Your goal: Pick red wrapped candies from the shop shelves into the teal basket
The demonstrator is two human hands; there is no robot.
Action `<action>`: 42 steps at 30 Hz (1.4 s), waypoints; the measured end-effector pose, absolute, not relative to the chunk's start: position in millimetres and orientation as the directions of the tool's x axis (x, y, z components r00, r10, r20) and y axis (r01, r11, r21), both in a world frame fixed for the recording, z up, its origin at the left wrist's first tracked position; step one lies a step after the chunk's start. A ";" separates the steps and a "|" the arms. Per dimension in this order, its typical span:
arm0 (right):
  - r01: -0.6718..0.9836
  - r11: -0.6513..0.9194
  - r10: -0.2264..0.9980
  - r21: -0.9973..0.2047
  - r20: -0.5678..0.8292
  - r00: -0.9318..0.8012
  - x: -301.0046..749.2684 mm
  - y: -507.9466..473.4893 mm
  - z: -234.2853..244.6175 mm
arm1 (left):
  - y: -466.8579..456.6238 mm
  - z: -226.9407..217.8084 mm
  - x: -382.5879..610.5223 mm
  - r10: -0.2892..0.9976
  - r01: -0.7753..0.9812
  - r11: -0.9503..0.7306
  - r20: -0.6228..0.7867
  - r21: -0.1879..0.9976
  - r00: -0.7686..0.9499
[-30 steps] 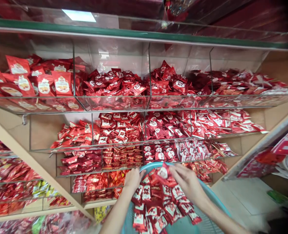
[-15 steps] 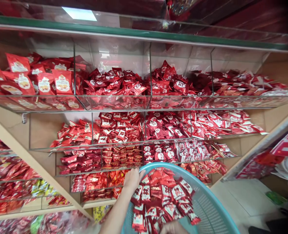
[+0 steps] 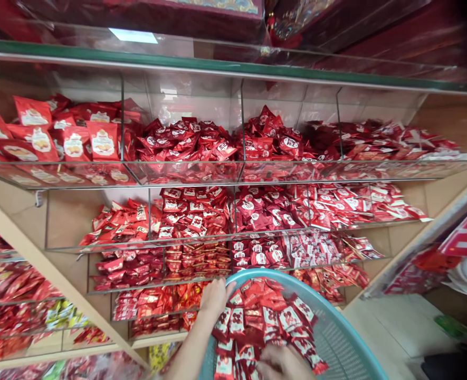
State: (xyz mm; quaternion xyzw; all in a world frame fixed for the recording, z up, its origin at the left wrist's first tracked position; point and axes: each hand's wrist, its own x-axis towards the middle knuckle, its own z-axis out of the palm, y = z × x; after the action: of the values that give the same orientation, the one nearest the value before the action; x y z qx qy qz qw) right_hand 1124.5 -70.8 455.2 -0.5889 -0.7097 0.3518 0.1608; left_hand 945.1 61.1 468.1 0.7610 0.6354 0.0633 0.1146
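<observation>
A round teal plastic basket (image 3: pixel 352 327) is at the lower middle, tilted toward me. Many small red-and-white snack packets (image 3: pixel 270 316) lie heaped inside it. My left hand (image 3: pixel 215 296) is closed on the basket's rim at its far left side, with the thumb along the edge. Low in the basket, my right hand (image 3: pixel 283 361) is over the packets at the near side. Its fingers look bent but are smeared by motion, and whether a packet is between them cannot be made out.
Ahead stand tiered shelves with a clear front ledge (image 3: pixel 189 174), divided into bins of red packets (image 3: pixel 188 140). A green-edged glass shelf (image 3: pixel 217 66) carries dark red boxes (image 3: pixel 158 16) above. A slanted wooden panel (image 3: pixel 59 285) separates more bins at left. Tiled floor (image 3: pixel 403 327) shows at right.
My right hand has moved up and farther into the basket, over the packets. My left hand keeps its hold on the rim. The whole view has shifted slightly, showing more of the upper shelf.
</observation>
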 end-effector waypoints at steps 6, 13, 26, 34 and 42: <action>0.697 0.315 0.948 -0.644 0.247 -0.201 1134.0 -24.2 580.4 | 61.2 469.0 945.8 0.983 0.957 -0.135 -0.083 0.257 0.161; 0.778 0.340 0.817 -0.528 0.576 0.034 1158.0 77.6 658.1 | 59.6 471.0 945.4 0.985 0.953 -0.133 -0.073 0.271 0.158; 0.872 0.161 0.867 -0.462 0.488 0.098 1155.7 153.5 660.7 | 61.0 465.8 944.7 0.986 0.960 -0.145 -0.044 0.242 0.160; 0.791 0.202 0.880 -0.578 0.461 0.112 1158.2 157.8 657.0 | 60.5 469.1 944.7 0.986 0.958 -0.139 -0.057 0.249 0.158; 0.563 0.372 0.849 -0.738 0.516 0.115 1160.0 101.2 662.8 | 58.3 475.3 946.5 0.985 0.961 -0.135 -0.076 0.241 0.157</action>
State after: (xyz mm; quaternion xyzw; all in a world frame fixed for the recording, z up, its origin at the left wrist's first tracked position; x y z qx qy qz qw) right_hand 1160.0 101.2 662.8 -0.5428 -0.6503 0.1390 0.5129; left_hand 946.5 58.3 475.3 0.7517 0.6471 0.0503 0.1169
